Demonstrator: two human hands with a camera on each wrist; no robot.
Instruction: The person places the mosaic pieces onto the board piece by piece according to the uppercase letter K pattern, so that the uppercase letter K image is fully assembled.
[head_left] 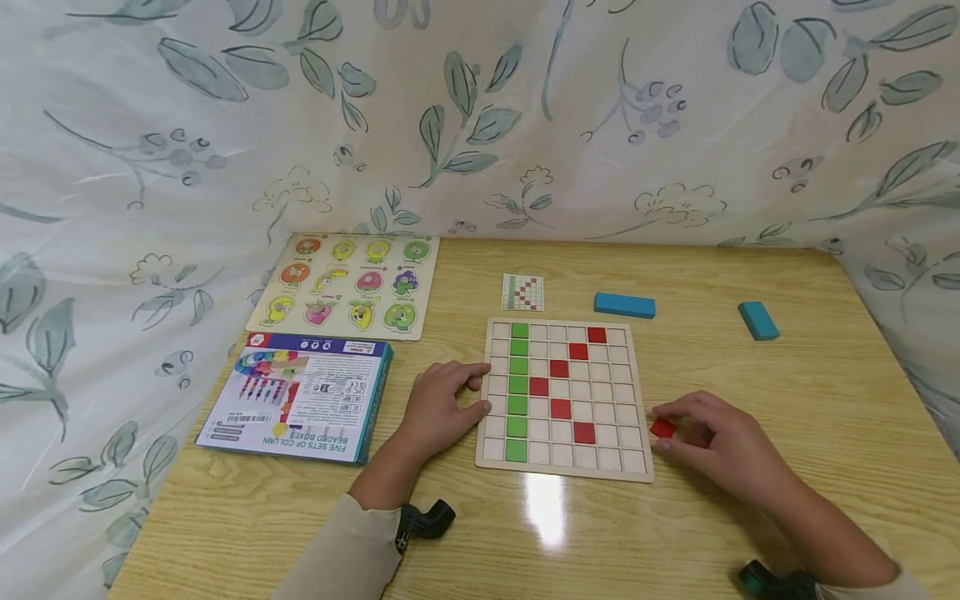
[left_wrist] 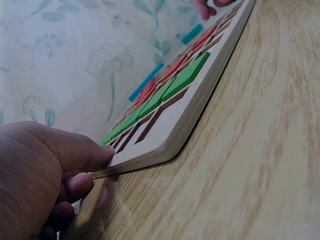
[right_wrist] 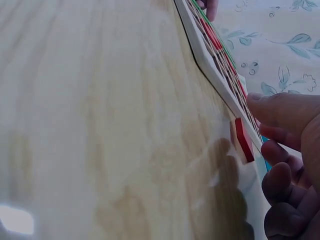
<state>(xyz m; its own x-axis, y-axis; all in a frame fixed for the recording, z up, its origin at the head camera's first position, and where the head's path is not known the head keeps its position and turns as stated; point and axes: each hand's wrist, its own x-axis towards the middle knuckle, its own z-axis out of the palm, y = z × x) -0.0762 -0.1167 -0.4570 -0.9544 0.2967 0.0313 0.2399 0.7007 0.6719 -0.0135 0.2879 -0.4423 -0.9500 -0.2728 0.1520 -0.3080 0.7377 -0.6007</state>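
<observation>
A wooden grid board (head_left: 489,433) lies on the table, with a column of green tiles (head_left: 517,384) near its left side and several red tiles (head_left: 558,368) in diagonal lines. At the board's left edge, my left hand (head_left: 442,408) rests its extended index finger and thumb (left_wrist: 95,155) against the rim; the other fingers are bent under. To the right of the board, a loose red tile (right_wrist: 243,140) sits on the table. My right hand (head_left: 723,442) is over it, thumb (right_wrist: 270,107) and fingertips spread on either side, with a gap showing around the tile.
Behind the board are a small pattern card (head_left: 522,292) and two blue blocks, one long (head_left: 625,305), one shorter (head_left: 759,321). A fruit picture board (head_left: 352,292) and a boxed bead set (head_left: 300,400) lie at left. Patterned cloth (head_left: 480,125) hangs behind the table.
</observation>
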